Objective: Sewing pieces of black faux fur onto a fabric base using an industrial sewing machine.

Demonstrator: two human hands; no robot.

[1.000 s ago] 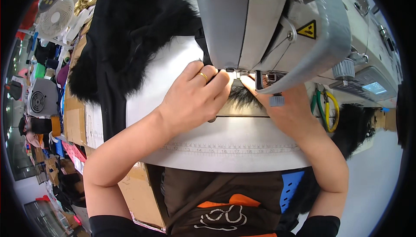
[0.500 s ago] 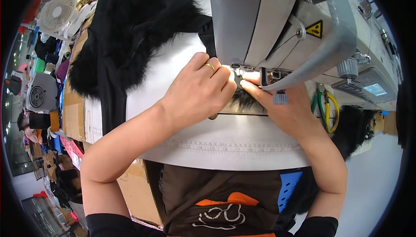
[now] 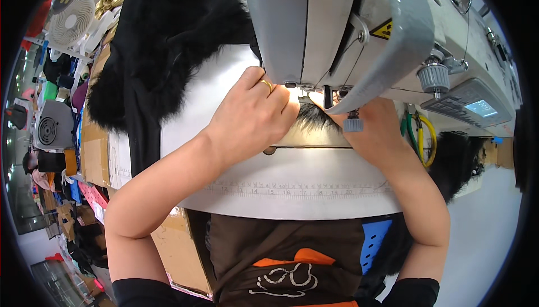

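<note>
My left hand [image 3: 252,110], with a ring on one finger, is closed on the edge of black fabric at the left of the sewing machine's needle area. Its fingertips are turned under and hidden. The sewing machine [image 3: 275,26] stands over both hands. My right hand [image 3: 373,130] reaches in from the other side, its fingers mostly behind the machine's grey guard and tension knob. Between the hands, black fur [image 3: 317,117] sticks out below the lit presser foot area. A larger black furry garment [image 3: 163,54] lies on the white table to the left, partly behind the machine.
A printed ruler [image 3: 292,192] runs along the table's front edge. Green and yellow-handled cutters [image 3: 426,138] lie right of my hand, near more black fur [image 3: 457,164]. A control panel [image 3: 477,108] is at the right. A cardboard box [image 3: 179,251] stands below left.
The machine appears farther left as the view shifts. My right fingers have slipped further behind the guard, and more fur edge shows between my hands. My left hand keeps its hold.
</note>
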